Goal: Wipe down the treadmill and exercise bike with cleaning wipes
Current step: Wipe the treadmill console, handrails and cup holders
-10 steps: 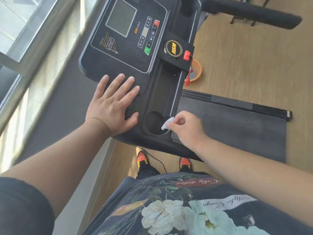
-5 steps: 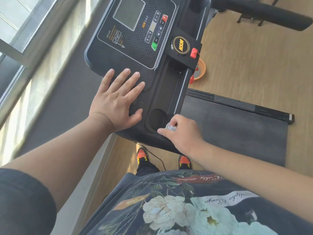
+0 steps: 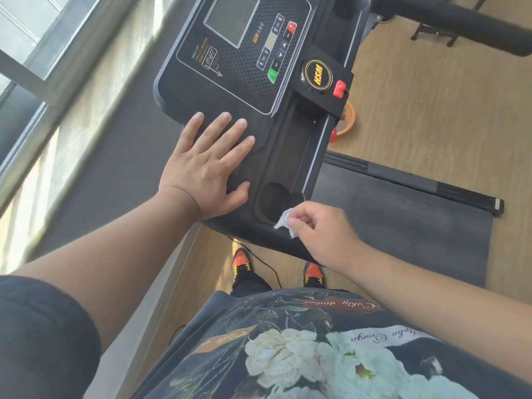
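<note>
The black treadmill console (image 3: pixel 230 90) fills the upper middle, with a grey screen, buttons and a red safety key (image 3: pixel 340 88). My left hand (image 3: pixel 208 165) lies flat on the console's near edge, fingers spread and straight. My right hand (image 3: pixel 319 231) pinches a small crumpled white wipe (image 3: pixel 285 221) against the rim of the round cup holder (image 3: pixel 273 200) at the console's near right corner. The dark running belt (image 3: pixel 403 223) stretches off to the right.
A padded black handrail (image 3: pixel 460 21) crosses the top right. An orange-rimmed bowl (image 3: pixel 347 122) sits on the wooden floor beyond the console. A window and sill run along the left. My orange shoes (image 3: pixel 241 262) and a black cable lie below the console.
My right hand has lifted slightly and turned, so the wipe shows again at the cup holder's rim after being pressed under my fingers. My left hand has stayed flat on the console.
</note>
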